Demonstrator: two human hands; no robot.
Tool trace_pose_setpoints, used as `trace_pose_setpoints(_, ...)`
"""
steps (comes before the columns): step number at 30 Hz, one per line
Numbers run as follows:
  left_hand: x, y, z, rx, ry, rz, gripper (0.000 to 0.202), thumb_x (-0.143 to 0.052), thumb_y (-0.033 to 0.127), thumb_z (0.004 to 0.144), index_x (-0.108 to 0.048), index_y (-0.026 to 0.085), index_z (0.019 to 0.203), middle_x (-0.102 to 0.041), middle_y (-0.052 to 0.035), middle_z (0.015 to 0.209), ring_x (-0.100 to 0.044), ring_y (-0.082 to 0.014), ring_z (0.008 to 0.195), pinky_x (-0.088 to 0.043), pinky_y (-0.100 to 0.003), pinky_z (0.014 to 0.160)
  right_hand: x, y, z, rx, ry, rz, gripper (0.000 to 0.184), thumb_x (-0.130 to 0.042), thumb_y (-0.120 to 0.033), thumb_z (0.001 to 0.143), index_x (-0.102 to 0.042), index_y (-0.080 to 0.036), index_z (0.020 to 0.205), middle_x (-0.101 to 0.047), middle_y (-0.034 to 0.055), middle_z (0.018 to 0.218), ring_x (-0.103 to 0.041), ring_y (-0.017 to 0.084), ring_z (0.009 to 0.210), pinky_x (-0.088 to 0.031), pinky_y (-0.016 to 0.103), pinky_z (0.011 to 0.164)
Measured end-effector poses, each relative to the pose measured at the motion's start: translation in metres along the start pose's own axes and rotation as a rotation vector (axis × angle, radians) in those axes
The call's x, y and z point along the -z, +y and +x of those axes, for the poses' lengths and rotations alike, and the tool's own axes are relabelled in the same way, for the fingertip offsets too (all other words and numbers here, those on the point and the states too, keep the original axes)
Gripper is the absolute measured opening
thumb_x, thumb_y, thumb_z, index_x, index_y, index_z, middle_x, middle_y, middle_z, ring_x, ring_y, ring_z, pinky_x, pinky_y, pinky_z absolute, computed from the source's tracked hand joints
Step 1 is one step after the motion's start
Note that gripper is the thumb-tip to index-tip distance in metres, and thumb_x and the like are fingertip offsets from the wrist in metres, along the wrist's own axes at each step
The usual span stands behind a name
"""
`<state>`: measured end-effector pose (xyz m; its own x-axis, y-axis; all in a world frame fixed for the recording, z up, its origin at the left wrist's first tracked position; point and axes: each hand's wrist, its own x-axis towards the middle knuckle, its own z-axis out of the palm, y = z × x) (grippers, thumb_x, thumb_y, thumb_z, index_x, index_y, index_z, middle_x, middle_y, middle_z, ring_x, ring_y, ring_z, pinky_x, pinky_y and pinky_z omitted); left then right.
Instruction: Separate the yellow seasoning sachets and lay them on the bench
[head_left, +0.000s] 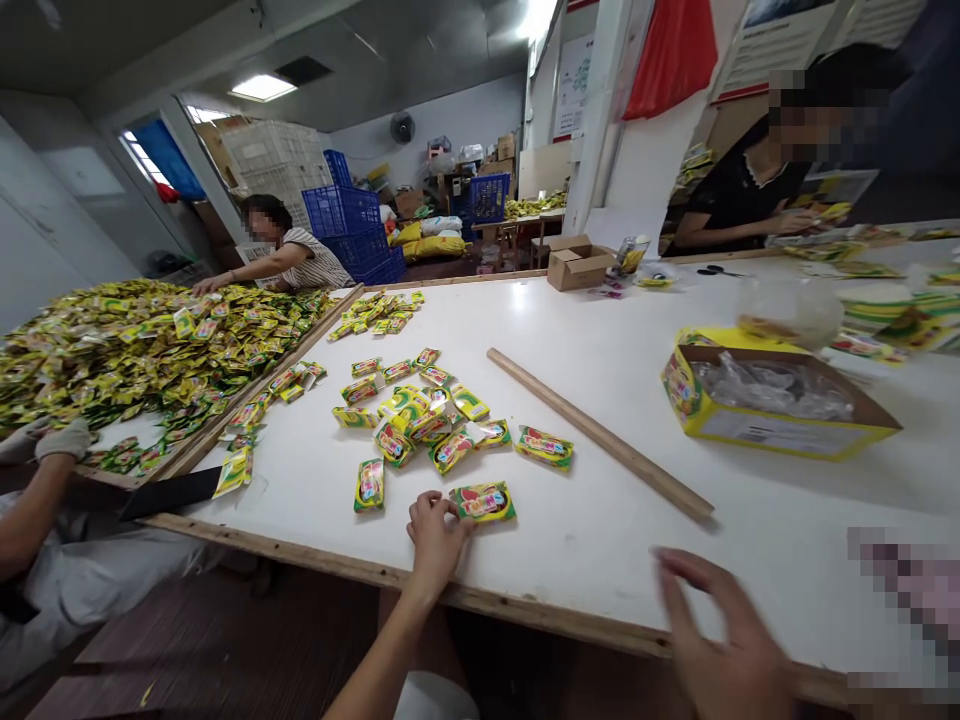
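My left hand [436, 538] rests on the white table with curled fingers, gripping the left end of a small green-and-yellow printed box [489, 502]. My right hand [724, 640] is blurred above the front edge at the lower right; its thumb and fingers are apart, with nothing visible between them. Just beyond my left hand is a loose heap of similar boxes [454, 450]. One single box [369, 485] lies left of that hand, and another box [544, 447] lies farther right.
A wooden stick [600, 430] lies diagonally across the white tabletop [585, 560]. An open yellow display carton [780, 425] at right holds clear plastic. A brown carton [579, 264] stands at the back. Co-workers sit around; a big pile of packets [150, 340] is at left.
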<state>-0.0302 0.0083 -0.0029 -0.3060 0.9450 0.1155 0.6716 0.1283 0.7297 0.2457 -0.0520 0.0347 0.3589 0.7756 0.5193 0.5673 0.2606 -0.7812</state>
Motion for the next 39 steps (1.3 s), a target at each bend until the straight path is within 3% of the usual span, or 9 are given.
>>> trace_pose_setpoints(4,0.017,0.019,0.000,-0.271,0.019,-0.200,0.005,-0.061,0.015,0.077,-0.062,0.020,0.078,-0.049,-0.0100,0.122,-0.042,-0.0304,0.122,-0.034,-0.048,0.101,-0.068,-0.025,0.000,0.154,-0.316,0.164,0.022,-0.050,-0.039,0.092,-0.064,-0.025,0.101,-0.059,0.0081,0.115,-0.055,0.027,0.108,-0.045,0.041,0.093)
trace_pose_setpoints(9,0.032,0.037,-0.002,-0.400,-0.276,-0.430,0.005,-0.054,0.022,0.085,-0.059,0.020,0.085,-0.059,-0.0063,0.097,-0.059,-0.0205,0.092,-0.047,-0.032,0.081,-0.109,-0.026,-0.005,0.043,-0.499,0.357,0.024,-0.051,-0.039,0.091,-0.059,-0.023,0.108,-0.063,0.0070,0.109,-0.061,0.024,0.099,-0.051,0.036,0.084)
trace_pose_setpoints(12,0.022,0.032,-0.008,-0.274,-0.370,-0.620,0.016,-0.056,0.027,0.086,-0.052,0.022,0.101,-0.062,-0.0021,0.087,-0.061,-0.0165,0.077,-0.049,-0.028,0.071,-0.114,-0.018,-0.010,-0.050,-0.508,0.428,0.024,-0.054,-0.041,0.090,-0.059,-0.021,0.101,-0.066,0.0064,0.094,-0.064,0.022,0.082,-0.054,0.032,0.074)
trace_pose_setpoints(16,0.006,0.018,-0.016,-0.156,-0.341,-0.759,0.028,-0.062,0.034,0.083,-0.050,0.022,0.105,-0.064,-0.0037,0.093,-0.064,-0.0164,0.077,-0.048,-0.026,0.068,-0.111,-0.014,-0.014,-0.092,-0.516,0.451,0.026,-0.056,-0.042,0.088,-0.062,-0.020,0.100,-0.067,0.0068,0.092,-0.064,0.022,0.078,-0.054,0.031,0.070)
trace_pose_setpoints(20,0.003,0.016,-0.015,-0.165,-0.370,-0.698,0.018,-0.060,0.035,0.085,-0.059,0.018,0.091,-0.065,-0.0028,0.080,-0.062,-0.0167,0.074,-0.048,-0.026,0.068,-0.112,-0.017,-0.009,-0.101,-0.595,0.429,0.028,-0.053,-0.045,0.089,-0.064,-0.020,0.096,-0.067,0.0075,0.092,-0.063,0.023,0.081,-0.053,0.028,0.063)
trace_pose_setpoints(23,0.003,0.019,-0.013,-0.211,-0.338,-0.732,0.013,-0.060,0.030,0.085,-0.063,0.018,0.088,-0.066,-0.0059,0.094,-0.063,-0.0198,0.089,-0.049,-0.030,0.080,-0.117,-0.020,-0.005,-0.061,-0.571,0.395,0.028,-0.053,-0.045,0.090,-0.064,-0.020,0.086,-0.066,0.0078,0.092,-0.062,0.024,0.085,-0.052,0.031,0.072)
trace_pose_setpoints(26,0.000,0.022,-0.015,-0.211,-0.250,-0.817,0.016,-0.061,0.026,0.083,-0.061,0.020,0.098,-0.065,-0.0065,0.103,-0.062,-0.0204,0.098,-0.048,-0.033,0.088,-0.121,-0.020,-0.005,-0.066,-0.477,0.445,0.026,-0.054,-0.044,0.090,-0.062,-0.020,0.095,-0.065,0.0078,0.096,-0.062,0.023,0.089,-0.051,0.033,0.079)
trace_pose_setpoints(34,0.007,0.028,-0.022,-0.232,-0.215,-0.703,0.016,-0.061,0.031,0.084,-0.067,0.017,0.087,-0.068,-0.0084,0.092,-0.064,-0.0214,0.090,-0.049,-0.033,0.084,-0.114,-0.024,-0.012,0.026,-0.490,0.434,0.027,-0.057,-0.045,0.089,-0.068,-0.021,0.091,-0.065,0.0096,0.100,-0.060,0.026,0.096,-0.051,0.035,0.080)
trace_pose_setpoints(39,0.005,0.032,-0.017,-0.138,-0.202,-0.716,0.019,-0.066,0.032,0.080,-0.068,0.017,0.090,-0.070,-0.0059,0.085,-0.063,-0.0192,0.080,-0.050,-0.029,0.074,-0.116,-0.033,-0.008,-0.055,-0.454,0.394,0.033,-0.057,-0.050,0.088,-0.066,-0.019,0.089,-0.066,0.0078,0.086,-0.061,0.023,0.078,-0.051,0.032,0.071)
